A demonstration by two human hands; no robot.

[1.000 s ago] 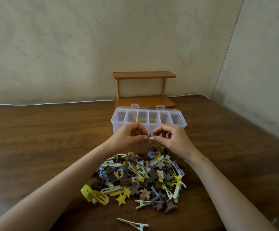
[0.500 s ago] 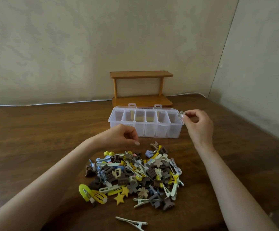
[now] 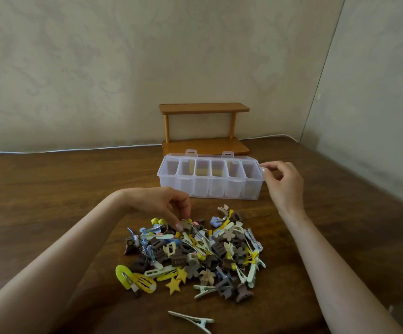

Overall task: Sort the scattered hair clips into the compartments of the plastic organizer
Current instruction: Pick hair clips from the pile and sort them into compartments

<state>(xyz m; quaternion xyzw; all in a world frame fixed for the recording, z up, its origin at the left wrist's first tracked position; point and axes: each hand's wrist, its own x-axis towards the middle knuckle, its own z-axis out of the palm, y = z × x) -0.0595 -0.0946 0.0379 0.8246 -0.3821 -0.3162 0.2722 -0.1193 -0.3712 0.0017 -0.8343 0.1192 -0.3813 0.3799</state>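
Left hand (image 3: 169,204): centre of the frame, its forearm entering from the lower left corner. The wrist is bent, the palm faces down, and the knuckles arch over the upper edge of the pile.
Left fingers (image 3: 186,209): curled downward, with thumb and forefinger tips together on a brown clip (image 3: 186,224) at the top of the pile.
Right hand (image 3: 283,186): right of centre, its forearm entering from the lower right corner. It is raised beside the right end of the organizer, back of the hand toward the camera.
Right fingers (image 3: 271,168): curled, with thumb and forefinger tips close together at the organizer's right rim. I cannot tell whether they pinch anything.
Organizer (image 3: 210,190): clear plastic, above the centre of the frame, standing on the counter (image 3: 39,189). It has 6 compartments in 1 row, and 2 latch tabs stand up along its far edge. What the compartments hold is unclear.
Hair clips (image 3: 195,254): a loose heap of brown, cream, yellow and blue pieces on the counter below the organizer, between the 2 forearms.
Yellow snap clips (image 3: 136,282): at the heap's lower left edge, beside a yellow star (image 3: 173,285).
Cream clip (image 3: 192,320): alone at the bottom centre, apart from the heap.
Wooden shelf (image 3: 204,108): 2 tiers, just behind the organizer, against the wall.
White cable (image 3: 75,149): runs along the counter's far edge.
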